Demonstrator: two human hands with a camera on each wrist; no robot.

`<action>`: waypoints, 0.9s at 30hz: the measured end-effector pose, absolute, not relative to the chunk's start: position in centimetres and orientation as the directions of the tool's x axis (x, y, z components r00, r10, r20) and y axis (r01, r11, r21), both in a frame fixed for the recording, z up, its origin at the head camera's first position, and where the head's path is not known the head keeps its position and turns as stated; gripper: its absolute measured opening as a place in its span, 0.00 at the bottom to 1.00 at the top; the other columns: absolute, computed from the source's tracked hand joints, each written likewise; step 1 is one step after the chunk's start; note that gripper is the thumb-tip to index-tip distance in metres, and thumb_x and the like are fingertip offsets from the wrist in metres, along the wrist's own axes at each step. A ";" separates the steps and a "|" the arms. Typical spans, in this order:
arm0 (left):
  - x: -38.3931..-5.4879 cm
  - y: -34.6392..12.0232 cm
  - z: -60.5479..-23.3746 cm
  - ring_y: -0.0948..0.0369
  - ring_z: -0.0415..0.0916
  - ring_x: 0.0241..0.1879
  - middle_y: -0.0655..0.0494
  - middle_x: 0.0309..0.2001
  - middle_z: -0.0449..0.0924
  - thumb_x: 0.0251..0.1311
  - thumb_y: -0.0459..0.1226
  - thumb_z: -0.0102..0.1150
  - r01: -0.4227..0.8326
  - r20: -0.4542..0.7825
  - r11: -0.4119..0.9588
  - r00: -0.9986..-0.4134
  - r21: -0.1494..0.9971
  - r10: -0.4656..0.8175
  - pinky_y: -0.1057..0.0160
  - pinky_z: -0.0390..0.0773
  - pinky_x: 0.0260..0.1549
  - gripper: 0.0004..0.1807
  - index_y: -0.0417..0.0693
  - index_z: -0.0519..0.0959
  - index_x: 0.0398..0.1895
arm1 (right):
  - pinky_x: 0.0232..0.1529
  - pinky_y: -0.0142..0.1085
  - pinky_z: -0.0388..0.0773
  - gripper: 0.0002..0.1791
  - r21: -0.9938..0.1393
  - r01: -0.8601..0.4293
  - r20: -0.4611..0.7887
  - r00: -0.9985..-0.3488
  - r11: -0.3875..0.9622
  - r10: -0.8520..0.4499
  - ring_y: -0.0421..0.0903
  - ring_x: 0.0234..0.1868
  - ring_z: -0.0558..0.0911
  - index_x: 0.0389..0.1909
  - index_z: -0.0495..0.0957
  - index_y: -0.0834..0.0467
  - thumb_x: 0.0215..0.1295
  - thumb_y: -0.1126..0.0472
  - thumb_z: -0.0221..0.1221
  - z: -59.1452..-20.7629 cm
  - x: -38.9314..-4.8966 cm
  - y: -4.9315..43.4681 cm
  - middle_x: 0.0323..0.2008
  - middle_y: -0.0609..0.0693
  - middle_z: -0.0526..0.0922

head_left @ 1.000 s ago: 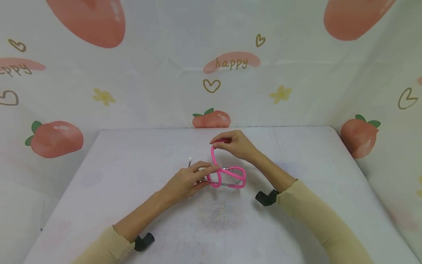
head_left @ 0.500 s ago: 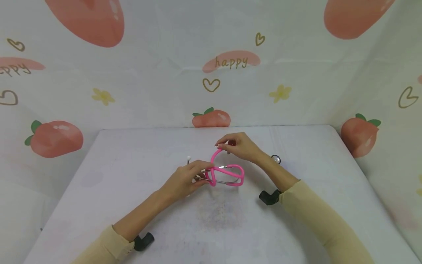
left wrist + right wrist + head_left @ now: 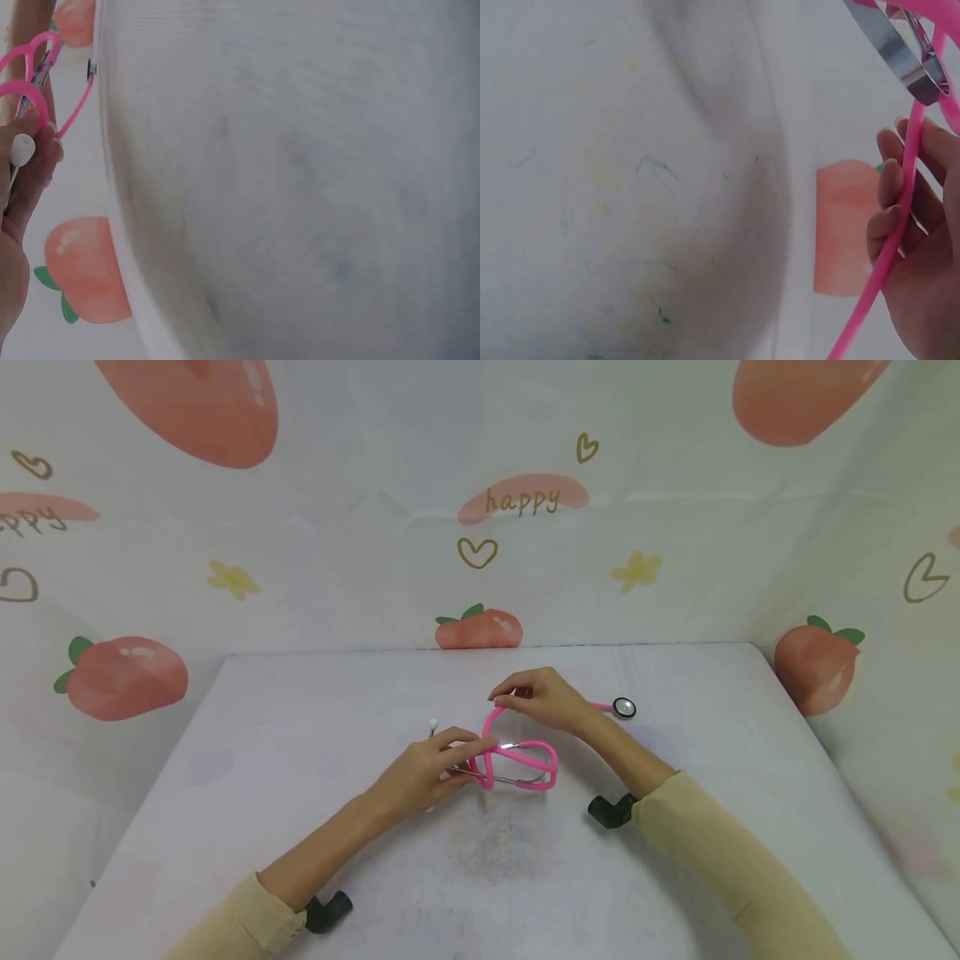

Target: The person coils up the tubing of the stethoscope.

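A pink stethoscope point(image 3: 554, 764), its tubing folded into loops around the metal ear tubes, is held between both hands over the middle of the table. My left hand point(image 3: 420, 770) grips the folded bundle at its left end. One white ear tip point(image 3: 22, 150) sticks up beside the left fingers. Just beyond and to the right, my right hand point(image 3: 546, 699) pinches the tubing between thumb and fingers. In the right wrist view, the tube point(image 3: 909, 176) runs across the curled fingers, below a metal band point(image 3: 901, 60). The round chest piece point(image 3: 624, 708) hangs past the right forearm on its tube.
A white cloth covers the table point(image 3: 337, 693), with a dark smudge point(image 3: 502, 847) in front of the hands. Behind stands a white curtain point(image 3: 360, 568) printed with peaches. Each sleeve cuff carries a black camera mount point(image 3: 611, 811).
The right hand has shifted slightly right and toward me along the tubing. The chest piece has come into view beyond the right forearm and swung up a little. The left hand stays nearly still.
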State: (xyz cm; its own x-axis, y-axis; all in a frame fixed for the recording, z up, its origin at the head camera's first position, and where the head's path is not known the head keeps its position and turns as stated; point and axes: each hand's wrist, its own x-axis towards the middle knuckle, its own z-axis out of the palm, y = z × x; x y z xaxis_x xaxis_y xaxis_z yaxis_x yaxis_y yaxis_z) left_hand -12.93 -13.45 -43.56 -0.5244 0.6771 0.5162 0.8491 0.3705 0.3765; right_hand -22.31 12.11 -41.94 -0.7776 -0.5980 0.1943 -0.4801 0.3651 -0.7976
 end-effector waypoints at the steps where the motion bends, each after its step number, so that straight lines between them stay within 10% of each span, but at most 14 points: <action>1: -12.9 -13.5 -43.6 0.65 0.84 0.37 0.54 0.53 0.77 0.49 0.30 0.76 0.841 0.517 0.368 -0.536 0.397 0.667 0.74 0.81 0.38 0.39 0.53 0.73 0.67 | 0.32 0.33 0.78 0.08 -0.793 -0.480 0.192 -0.780 0.374 -0.595 0.45 0.29 0.79 0.43 0.88 0.56 0.66 0.61 0.66 -42.0 -22.3 12.0 0.35 0.41 0.87; 27: -13.7 -14.7 -42.5 0.54 0.87 0.32 0.43 0.48 0.79 0.41 0.19 0.74 0.703 0.555 0.283 -0.698 0.652 0.453 0.58 0.86 0.38 0.42 0.35 0.71 0.66 | 0.54 0.44 0.80 0.22 -0.651 -0.444 0.115 -0.859 0.616 -0.498 0.45 0.49 0.82 0.61 0.80 0.49 0.66 0.64 0.64 -44.1 -21.3 18.3 0.47 0.48 0.86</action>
State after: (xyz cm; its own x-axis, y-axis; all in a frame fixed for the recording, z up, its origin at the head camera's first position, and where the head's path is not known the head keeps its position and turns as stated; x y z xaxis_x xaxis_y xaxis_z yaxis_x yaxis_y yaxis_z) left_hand -13.68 -14.73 -42.45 -0.6976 0.4528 0.5552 0.7030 0.2833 0.6523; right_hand -21.34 18.33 -44.13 -0.8593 -0.4985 0.1149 -0.4443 0.6159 -0.6506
